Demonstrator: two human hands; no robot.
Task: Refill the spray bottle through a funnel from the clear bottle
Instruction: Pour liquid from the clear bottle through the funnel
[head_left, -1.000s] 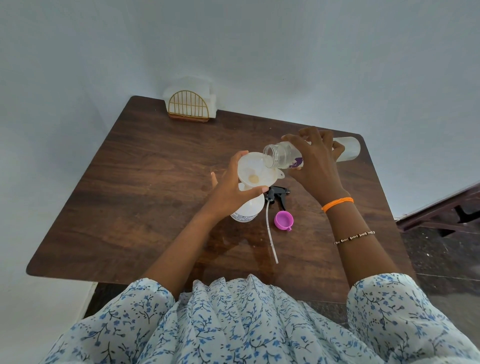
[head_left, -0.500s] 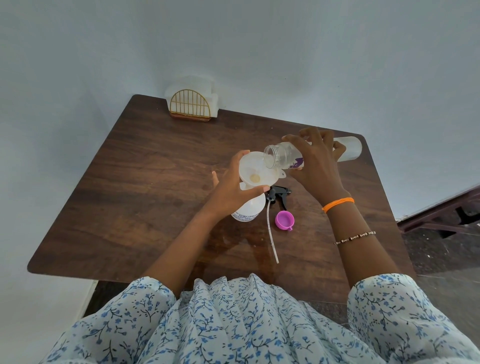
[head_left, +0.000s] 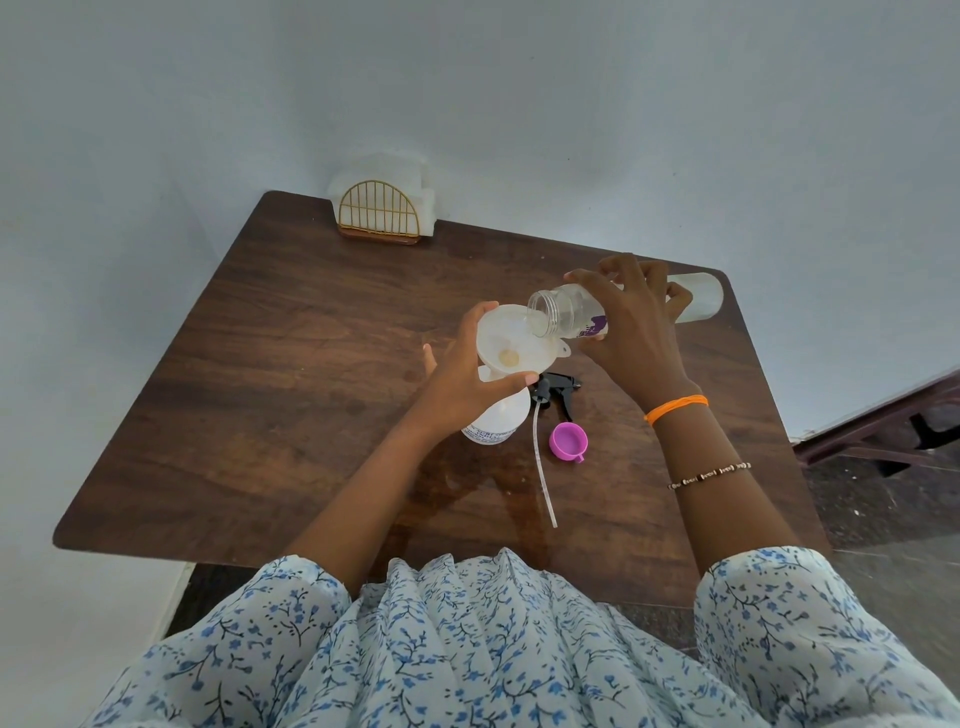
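The spray bottle (head_left: 496, 418), white and without its head, stands on the brown tabletop (head_left: 291, 374) just right of the frame's centre. A white funnel (head_left: 511, 343) sits in its neck. The left hand (head_left: 462, 379) has its grip curled round the funnel rim, thumb on the near edge and fingers over the far edge, steadying it.

Directly right of the funnel, the clear bottle (head_left: 569, 312) is tipped nearly level, its open mouth over the funnel bowl and liquid pooled at the lip. The right hand (head_left: 631, 332) holds it with the grip wrapped round its middle, fingers over the top. The bottle's far end (head_left: 696, 297) sticks out beyond the hand toward the tabletop's right edge.

Below the funnel, the black spray head (head_left: 558, 389) lies on the tabletop with its pale dip tube (head_left: 543, 467) trailing toward the lower centre. A purple cap (head_left: 568, 441) lies open side up just beside the tube, to its right. A wet patch (head_left: 488, 488) shines near the tube.

At the tabletop's far edge, upper left of centre, a gold wire holder (head_left: 378, 213) stands against the wall.
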